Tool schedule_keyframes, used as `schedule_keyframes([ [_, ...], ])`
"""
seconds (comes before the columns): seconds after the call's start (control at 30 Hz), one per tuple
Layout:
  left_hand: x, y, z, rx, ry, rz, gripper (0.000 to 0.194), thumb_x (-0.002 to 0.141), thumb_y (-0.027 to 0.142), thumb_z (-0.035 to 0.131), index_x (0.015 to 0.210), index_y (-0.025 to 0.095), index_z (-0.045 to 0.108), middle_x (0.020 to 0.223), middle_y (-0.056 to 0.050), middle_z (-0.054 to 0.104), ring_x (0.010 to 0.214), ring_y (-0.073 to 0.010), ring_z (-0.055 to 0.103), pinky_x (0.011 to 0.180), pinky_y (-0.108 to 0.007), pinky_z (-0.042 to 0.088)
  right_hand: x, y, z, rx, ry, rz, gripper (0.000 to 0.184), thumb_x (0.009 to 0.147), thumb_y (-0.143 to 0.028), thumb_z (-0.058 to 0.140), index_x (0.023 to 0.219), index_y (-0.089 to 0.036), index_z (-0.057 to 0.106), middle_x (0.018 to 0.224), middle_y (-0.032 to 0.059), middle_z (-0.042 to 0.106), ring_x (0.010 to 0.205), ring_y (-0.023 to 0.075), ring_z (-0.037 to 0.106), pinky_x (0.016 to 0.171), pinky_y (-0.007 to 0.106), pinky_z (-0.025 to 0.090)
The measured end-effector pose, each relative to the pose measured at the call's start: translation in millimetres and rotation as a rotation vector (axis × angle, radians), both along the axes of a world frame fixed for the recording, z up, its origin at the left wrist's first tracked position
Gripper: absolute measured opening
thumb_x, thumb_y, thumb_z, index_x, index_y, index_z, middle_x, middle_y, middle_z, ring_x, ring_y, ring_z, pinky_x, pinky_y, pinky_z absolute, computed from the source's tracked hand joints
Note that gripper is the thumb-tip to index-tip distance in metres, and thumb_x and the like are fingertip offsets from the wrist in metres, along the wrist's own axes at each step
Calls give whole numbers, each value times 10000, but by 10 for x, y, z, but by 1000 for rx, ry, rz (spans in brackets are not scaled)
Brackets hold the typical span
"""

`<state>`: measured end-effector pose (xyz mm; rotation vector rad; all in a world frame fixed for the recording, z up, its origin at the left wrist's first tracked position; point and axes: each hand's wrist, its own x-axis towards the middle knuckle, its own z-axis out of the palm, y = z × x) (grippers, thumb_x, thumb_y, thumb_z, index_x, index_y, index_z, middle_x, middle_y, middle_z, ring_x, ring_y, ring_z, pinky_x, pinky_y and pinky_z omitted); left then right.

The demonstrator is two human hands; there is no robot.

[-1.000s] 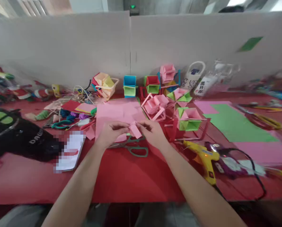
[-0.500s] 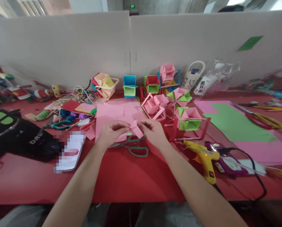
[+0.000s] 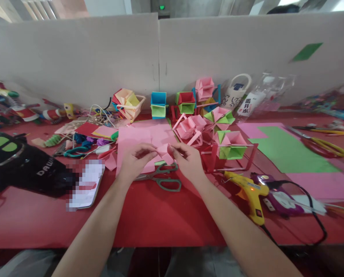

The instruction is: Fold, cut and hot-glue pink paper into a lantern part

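A small folded piece of pink paper (image 3: 165, 151) is held up between both hands, above the table's middle. My left hand (image 3: 137, 159) pinches its left edge between thumb and fingers. On the opposite side, my right hand (image 3: 185, 157) grips the right edge the same way. Just below the hands lie scissors (image 3: 168, 184) with grey-green handles, their blades partly under my left hand. Sheets of pink paper (image 3: 134, 140) lie flat behind the hands.
Folded paper models, such as a pink and green one (image 3: 231, 145), stand behind and right. A yellow glue gun (image 3: 254, 196) lies right on the red table (image 3: 166, 219), near a purple power strip (image 3: 281, 198). At left are a phone (image 3: 87, 184) and a black tumbler (image 3: 30, 165).
The folded pink paper has turned and spread a little wider between my fingers. Both hands stay in nearly the same place.
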<state>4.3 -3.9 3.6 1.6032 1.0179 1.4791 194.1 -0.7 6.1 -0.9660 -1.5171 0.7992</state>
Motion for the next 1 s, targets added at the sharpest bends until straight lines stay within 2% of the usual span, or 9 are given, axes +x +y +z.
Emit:
schedule_keyframes([
  [0.23, 14, 3, -24, 111, 76, 54, 39, 790, 168, 741, 822, 187, 732, 844, -35, 732, 824, -161, 688, 775, -280, 558, -39, -26, -2, -7, -9, 11, 177, 890, -317, 629, 804, -185, 712, 751, 16, 673, 692, 146, 600, 636, 254, 467],
  [0.43, 8, -2, -17, 120, 92, 73, 6, 805, 194, 727, 803, 188, 728, 832, -43, 734, 816, -185, 690, 781, -316, 550, -63, -40, -15, -21, -1, -3, 182, 887, -324, 629, 794, -186, 701, 720, 8, 659, 649, 134, 576, 602, 245, 455],
  [0.57, 12, -16, -3, 143, 133, 86, 52, 842, 207, 685, 798, 188, 707, 829, -44, 717, 816, -179, 670, 782, -309, 530, -72, -33, -22, -38, 13, 8, 188, 877, -342, 640, 797, -183, 699, 728, 13, 658, 651, 138, 576, 606, 252, 463],
  [0.8, -22, 4, -48, 76, 215, 39, 105, 895, 283, 614, 849, 190, 622, 839, -40, 665, 825, -177, 635, 815, -319, 504, -66, -27, -6, -110, 35, 60, 260, 873, -419, 639, 780, -180, 683, 671, 5, 618, 591, 126, 541, 529, 243, 427],
  [1.0, -12, -3, -44, 8, 116, -27, 105, 860, 284, 663, 882, 183, 645, 959, -63, 687, 928, -186, 658, 882, -324, 528, -42, 5, -28, -156, 81, 63, 297, 842, -470, 660, 814, -179, 714, 706, 13, 627, 596, 132, 534, 538, 256, 461],
])
